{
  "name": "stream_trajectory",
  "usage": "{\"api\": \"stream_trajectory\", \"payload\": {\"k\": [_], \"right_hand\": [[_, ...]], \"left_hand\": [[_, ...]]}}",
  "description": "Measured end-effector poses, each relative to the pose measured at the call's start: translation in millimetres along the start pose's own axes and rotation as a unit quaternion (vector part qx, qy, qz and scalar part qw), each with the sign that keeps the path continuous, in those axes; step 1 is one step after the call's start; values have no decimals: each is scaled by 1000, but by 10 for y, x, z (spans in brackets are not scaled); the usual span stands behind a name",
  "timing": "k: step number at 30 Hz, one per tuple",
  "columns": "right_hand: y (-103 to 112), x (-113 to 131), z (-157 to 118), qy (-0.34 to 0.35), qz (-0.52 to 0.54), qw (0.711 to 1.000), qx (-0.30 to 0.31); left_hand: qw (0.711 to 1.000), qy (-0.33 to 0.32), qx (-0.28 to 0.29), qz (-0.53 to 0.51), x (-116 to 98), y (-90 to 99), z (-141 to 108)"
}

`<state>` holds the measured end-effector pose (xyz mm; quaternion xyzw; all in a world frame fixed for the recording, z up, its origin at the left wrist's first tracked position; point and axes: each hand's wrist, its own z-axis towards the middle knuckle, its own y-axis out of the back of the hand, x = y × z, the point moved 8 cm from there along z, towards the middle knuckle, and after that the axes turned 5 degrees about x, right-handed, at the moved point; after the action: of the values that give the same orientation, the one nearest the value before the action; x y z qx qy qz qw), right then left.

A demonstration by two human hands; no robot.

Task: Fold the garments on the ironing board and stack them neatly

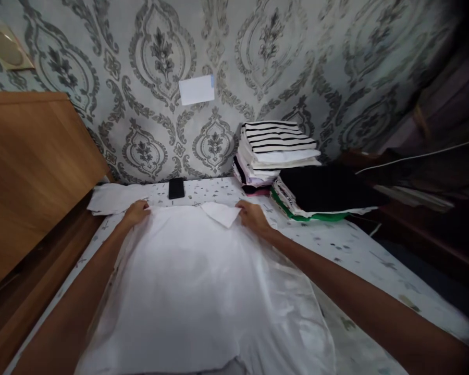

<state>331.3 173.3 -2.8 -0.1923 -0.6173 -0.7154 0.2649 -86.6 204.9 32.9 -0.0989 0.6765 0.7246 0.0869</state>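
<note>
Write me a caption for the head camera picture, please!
Left hand and right hand hold a white garment by its far edge, near a black phone and folded clothes.

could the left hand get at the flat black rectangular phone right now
Probably yes: the black phone lies close to the left hand with nothing standing between, though that hand would likely have to release the large white cloth it grips.

A single head-worn view, forward and down, seemingly fairly close.
</note>
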Motion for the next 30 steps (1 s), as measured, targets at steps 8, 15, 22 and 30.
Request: {"api": "stream_trajectory", "payload": {"k": [8,15,22,30], "right_hand": [[31,-918,223,-141,234,951,-146],[-31,-748,82,-78,184,974,-102],[70,-311,240,5,210,978,-5],[211,-163,1248,-94,450,880,-121]], "left_hand": [[922,-363,85,104,-1326,-397,-1897],[930,-348,92,69,-1361,-516,-2299],[967,-217,90,-95,-957,-222,-1690],[888,143,-35,-436,479,444,-479]]}}
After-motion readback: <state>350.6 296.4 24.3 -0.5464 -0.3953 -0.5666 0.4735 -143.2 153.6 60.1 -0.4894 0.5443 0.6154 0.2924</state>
